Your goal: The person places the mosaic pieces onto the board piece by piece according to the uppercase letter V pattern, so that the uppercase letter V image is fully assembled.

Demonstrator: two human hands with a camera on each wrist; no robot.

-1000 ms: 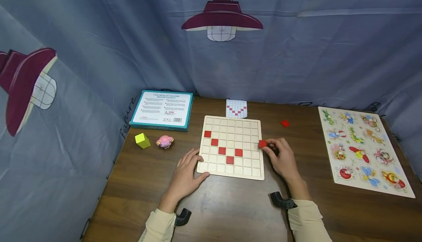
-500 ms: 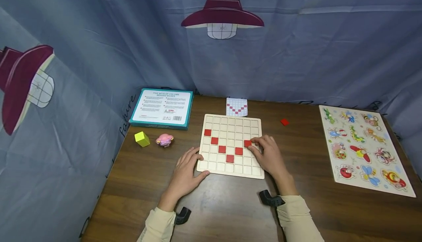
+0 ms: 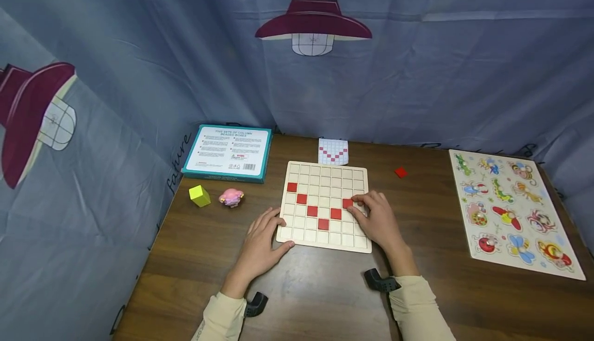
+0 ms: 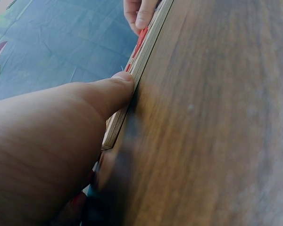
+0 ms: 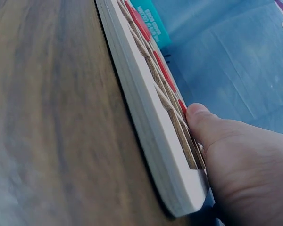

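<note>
A pale wooden grid board point(image 3: 307, 235) lies on the table, with several red square tiles in its cells in a V-like pattern. My left hand point(image 3: 260, 245) rests at the board's near-left corner, fingers along the left side and thumb on the near edge. The thumb point(image 4: 118, 87) touches that edge in the left wrist view. With thumb and index finger, my right hand point(image 3: 381, 222) pinches a red tile point(image 3: 347, 204) at a cell on the board's right side; the fingers partly cover it. One loose red tile point(image 3: 401, 172) lies on the table beyond the right hand.
A pattern card point(image 3: 333, 151) with a red V lies behind the board. To the left are a teal-edged box point(image 3: 227, 152), a yellow cube point(image 3: 199, 196) and a pink toy figure point(image 3: 231, 197). A board of animal pictures point(image 3: 515, 212) lies at the right.
My right hand has carried the red tile leftward from the board's right edge onto a cell. During the last half second it has barely moved. The left hand stays in place.
</note>
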